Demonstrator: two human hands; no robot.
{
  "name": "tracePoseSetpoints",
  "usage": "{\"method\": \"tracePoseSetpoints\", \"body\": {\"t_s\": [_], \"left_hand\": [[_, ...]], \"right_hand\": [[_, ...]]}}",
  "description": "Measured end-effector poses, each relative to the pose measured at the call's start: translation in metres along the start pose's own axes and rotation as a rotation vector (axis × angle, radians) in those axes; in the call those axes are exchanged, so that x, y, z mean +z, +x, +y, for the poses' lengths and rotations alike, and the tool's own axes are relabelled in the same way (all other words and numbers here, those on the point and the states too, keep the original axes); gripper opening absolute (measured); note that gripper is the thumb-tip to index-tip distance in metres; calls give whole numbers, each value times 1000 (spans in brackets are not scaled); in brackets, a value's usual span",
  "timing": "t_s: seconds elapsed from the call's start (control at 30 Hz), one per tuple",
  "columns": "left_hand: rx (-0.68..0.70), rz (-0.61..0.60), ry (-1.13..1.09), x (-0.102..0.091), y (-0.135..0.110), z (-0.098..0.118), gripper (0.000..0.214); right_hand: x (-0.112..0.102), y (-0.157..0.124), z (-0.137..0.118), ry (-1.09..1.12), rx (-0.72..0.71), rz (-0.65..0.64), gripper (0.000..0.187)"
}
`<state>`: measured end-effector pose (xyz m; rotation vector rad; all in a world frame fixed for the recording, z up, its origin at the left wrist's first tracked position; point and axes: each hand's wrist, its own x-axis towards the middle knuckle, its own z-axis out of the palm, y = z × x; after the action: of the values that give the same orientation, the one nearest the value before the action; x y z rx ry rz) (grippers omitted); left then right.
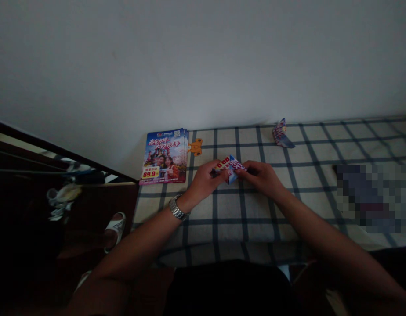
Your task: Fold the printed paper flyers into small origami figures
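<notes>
We've got both grips closed on a folded printed leaflet (230,169), held between the hands at the middle of the view: left grip (206,180) pinching its left end, right grip (259,177) its right end. Steel wristwatch (177,207) on the left wrist. Leaflet stack (165,157) sits at 10 o'clock from the hands, orange paper piece (195,147) just beside it, another folded leaflet (281,134) at 1 o'clock, all on a checked cloth (242,219)
</notes>
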<state>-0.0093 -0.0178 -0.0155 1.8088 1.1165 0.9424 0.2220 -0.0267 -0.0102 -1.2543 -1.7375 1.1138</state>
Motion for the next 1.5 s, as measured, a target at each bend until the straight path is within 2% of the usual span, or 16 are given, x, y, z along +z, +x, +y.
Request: {"method": "tracePoseSetpoints", "body": {"t_s": [0.2, 0.47, 0.97, 1.37, 1.5], "left_hand": [[10, 24, 29, -1, 1, -1, 36], [-6, 69, -52, -4, 3, 2, 37], [-10, 65, -42, -5, 3, 4, 34], [58, 102, 122, -6, 2, 3, 34], [113, 105, 189, -6, 2, 2, 26]], "right_hand": [[1, 2, 1, 57, 5, 3, 36], [-2, 2, 0, 133, 9, 15, 35], [-6, 1, -3, 65, -63, 8, 38], [0, 3, 3, 233, 20, 39, 35], [2, 3, 3, 298, 2, 36, 39]]}}
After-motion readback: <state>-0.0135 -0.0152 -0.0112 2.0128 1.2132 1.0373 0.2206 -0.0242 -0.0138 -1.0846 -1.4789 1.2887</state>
